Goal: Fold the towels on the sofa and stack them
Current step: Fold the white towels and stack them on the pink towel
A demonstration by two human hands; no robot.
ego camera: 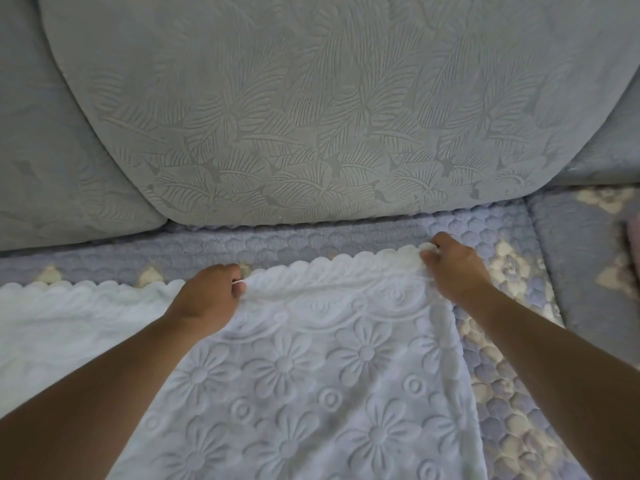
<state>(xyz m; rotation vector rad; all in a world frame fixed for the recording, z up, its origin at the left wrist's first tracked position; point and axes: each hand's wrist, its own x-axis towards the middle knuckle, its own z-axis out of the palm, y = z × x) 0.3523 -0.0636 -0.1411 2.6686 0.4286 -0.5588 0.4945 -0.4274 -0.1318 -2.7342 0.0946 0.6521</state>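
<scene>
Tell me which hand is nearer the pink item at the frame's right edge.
Right. The right hand pinches the white towel at its far right corner, closer to the pink item. The left hand grips the scalloped edge farther left.

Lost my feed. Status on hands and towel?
Left hand, right hand: each has a grip on white towel far edge. Towel spread on sofa seat. Nothing obstructing.

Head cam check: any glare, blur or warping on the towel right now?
Head view: soft even light, no glare; white flower-embossed towel sharp enough to show its pattern; wide-angle bending curves the grey leaf-patterned back cushion; both hands slightly soft.
</scene>
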